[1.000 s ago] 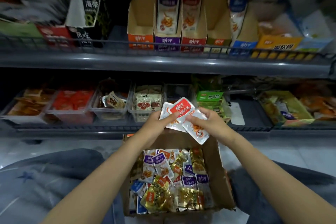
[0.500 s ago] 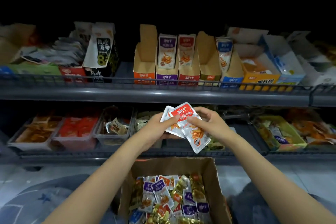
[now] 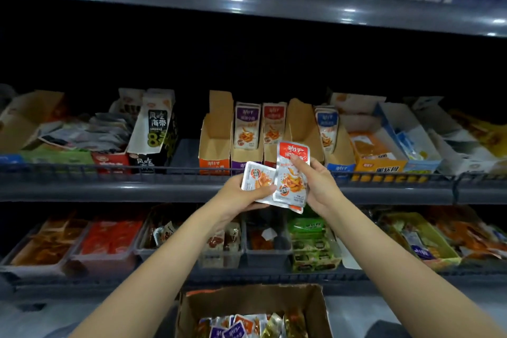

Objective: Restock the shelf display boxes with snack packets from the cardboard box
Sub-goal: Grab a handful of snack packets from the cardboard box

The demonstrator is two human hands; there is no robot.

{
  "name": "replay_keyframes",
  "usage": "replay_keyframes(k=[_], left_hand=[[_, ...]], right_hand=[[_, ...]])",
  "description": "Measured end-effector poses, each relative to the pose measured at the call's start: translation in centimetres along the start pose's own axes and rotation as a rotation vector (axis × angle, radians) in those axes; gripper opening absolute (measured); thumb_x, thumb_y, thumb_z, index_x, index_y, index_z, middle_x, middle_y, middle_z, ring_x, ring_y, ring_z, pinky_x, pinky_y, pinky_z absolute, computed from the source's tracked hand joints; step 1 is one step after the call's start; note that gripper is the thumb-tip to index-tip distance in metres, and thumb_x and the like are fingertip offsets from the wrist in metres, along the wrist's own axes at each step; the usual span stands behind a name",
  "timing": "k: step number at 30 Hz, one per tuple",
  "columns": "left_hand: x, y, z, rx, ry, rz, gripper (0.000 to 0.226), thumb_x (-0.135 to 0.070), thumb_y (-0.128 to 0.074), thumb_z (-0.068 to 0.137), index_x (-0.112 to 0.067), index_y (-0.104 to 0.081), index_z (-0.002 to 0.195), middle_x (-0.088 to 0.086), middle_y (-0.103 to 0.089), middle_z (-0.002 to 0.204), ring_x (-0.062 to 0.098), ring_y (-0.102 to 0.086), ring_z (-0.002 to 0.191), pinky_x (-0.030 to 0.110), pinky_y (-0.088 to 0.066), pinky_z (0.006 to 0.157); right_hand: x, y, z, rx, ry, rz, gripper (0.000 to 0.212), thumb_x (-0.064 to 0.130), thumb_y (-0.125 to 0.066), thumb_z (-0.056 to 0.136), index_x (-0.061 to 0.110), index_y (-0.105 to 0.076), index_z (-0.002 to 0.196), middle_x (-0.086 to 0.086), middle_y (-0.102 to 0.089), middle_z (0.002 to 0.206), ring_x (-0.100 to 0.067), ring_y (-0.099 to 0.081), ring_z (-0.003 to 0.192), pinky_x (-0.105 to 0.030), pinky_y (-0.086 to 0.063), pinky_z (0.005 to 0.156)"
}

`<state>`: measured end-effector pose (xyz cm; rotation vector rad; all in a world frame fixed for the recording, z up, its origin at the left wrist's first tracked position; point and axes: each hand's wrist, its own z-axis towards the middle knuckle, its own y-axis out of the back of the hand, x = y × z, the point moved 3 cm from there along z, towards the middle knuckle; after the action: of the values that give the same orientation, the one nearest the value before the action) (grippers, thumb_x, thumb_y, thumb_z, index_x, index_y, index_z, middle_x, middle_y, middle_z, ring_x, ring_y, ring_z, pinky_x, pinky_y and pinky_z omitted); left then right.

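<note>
A red-topped snack packet (image 3: 292, 173) is standing upright, long axis vertical and red header up, just before the shelf display boxes (image 3: 245, 164). The right hand (image 3: 319, 186) is pinching it. The left hand (image 3: 241, 195) is gripping tilted packets (image 3: 256, 181). A carton (image 3: 157, 121) at the left is showing "风吃海带".

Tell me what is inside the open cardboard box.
The cardboard box holds loose snack packets, purple, orange-red and gold. Anything beneath that top layer is covered, and the box's near end falls outside the frame.
</note>
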<state>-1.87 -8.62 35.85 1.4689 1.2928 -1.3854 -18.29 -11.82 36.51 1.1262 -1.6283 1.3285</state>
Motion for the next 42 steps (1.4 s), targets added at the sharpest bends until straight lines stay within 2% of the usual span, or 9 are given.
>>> replay_keyframes(k=[8,13,18,21,25,29,34,38,42], left_hand=[[-2.2,1.7,1.9,-0.043,-0.065,0.071,0.039,-0.008,-0.075,0.077,-0.012,-0.061,0.113,0.004,-0.071,0.107,0.016,-0.069,0.097,0.024,-0.057,0.078],[-3.4,3.0,3.1,-0.084,-0.103,0.167,0.036,-0.012,-0.076,0.077,-0.014,-0.063,0.110,0.001,-0.072,0.104,0.015,-0.068,0.097,0.029,-0.055,0.088],[-5.4,4.1,4.5,-0.031,-0.137,0.194,0.024,-0.009,-0.072,0.081,-0.018,-0.064,0.102,-0.003,-0.073,0.098,0.008,-0.069,0.089,0.017,-0.054,0.077],[-6.1,4.3,5.9,-0.026,-0.155,0.221,0.024,-0.012,-0.072,0.081,-0.019,-0.064,0.103,-0.002,-0.073,0.099,0.008,-0.069,0.091,0.019,-0.055,0.076],[-6.8,5.2,8.3,-0.180,-0.152,0.220,0.031,-0.014,-0.073,0.080,-0.013,-0.062,0.109,0.003,-0.070,0.106,0.014,-0.068,0.094,0.029,-0.057,0.082],[-8.5,7.0,9.9,-0.324,-0.215,0.260,0.027,-0.006,-0.069,0.082,-0.012,-0.058,0.106,0.003,-0.065,0.100,0.008,-0.063,0.083,0.015,-0.056,0.061],[-10.2,8.9,11.2,-0.377,-0.286,0.367,0.024,-0.008,-0.067,0.084,-0.014,-0.056,0.104,-0.006,-0.061,0.090,0.004,-0.060,0.080,0.009,-0.052,0.055],[-10.3,9.8,12.6,-0.381,-0.244,0.334,0.019,-0.007,-0.067,0.084,-0.009,-0.060,0.101,0.001,-0.064,0.090,0.009,-0.063,0.081,0.011,-0.053,0.056],[-9.9,10.3,13.8,-0.347,-0.198,0.260,0.016,-0.005,-0.069,0.082,-0.011,-0.062,0.094,0.007,-0.068,0.094,0.012,-0.066,0.082,0.014,-0.055,0.057]], right_hand=[[2.0,-1.7,2.0,0.001,0.032,0.047,0.034,0.020,-0.068,0.085,0.013,-0.053,0.115,-0.010,-0.068,0.103,-0.025,-0.067,0.091,-0.044,-0.055,0.078],[3.4,-1.8,3.6,0.110,0.046,-0.007,0.036,0.013,-0.067,0.084,0.013,-0.052,0.117,-0.009,-0.069,0.103,-0.023,-0.067,0.091,-0.038,-0.054,0.078],[7.2,-1.1,5.7,0.269,0.127,-0.355,0.032,0.013,-0.063,0.086,0.018,-0.058,0.117,-0.004,-0.068,0.103,-0.019,-0.064,0.097,-0.030,-0.051,0.082],[8.9,-1.1,7.2,0.298,0.156,-0.489,0.030,0.013,-0.064,0.086,0.020,-0.060,0.114,-0.003,-0.069,0.103,-0.018,-0.065,0.098,-0.028,-0.053,0.083],[11.0,-1.1,10.0,0.248,0.258,-0.653,0.040,0.016,-0.070,0.081,0.014,-0.059,0.119,-0.006,-0.071,0.103,-0.019,-0.069,0.095,-0.025,-0.057,0.078],[13.5,-1.0,12.9,0.148,0.353,-0.631,0.030,0.013,-0.072,0.080,0.020,-0.058,0.105,0.002,-0.067,0.089,-0.010,-0.067,0.079,-0.015,-0.055,0.066],[15.0,-2.3,17.3,0.177,0.460,-0.918,0.014,0.026,-0.070,0.084,0.029,-0.061,0.095,-0.003,-0.068,0.102,-0.022,-0.065,0.097,-0.038,-0.053,0.090],[14.3,-4.0,19.7,0.260,0.496,-1.093,0.020,0.019,-0.064,0.089,0.021,-0.059,0.109,0.008,-0.060,0.095,-0.009,-0.060,0.088,-0.006,-0.047,0.068],[13.1,-4.6,22.1,0.346,0.524,-1.167,0.022,0.011,-0.065,0.088,0.011,-0.060,0.109,0.003,-0.060,0.101,-0.011,-0.060,0.093,-0.007,-0.045,0.069]])
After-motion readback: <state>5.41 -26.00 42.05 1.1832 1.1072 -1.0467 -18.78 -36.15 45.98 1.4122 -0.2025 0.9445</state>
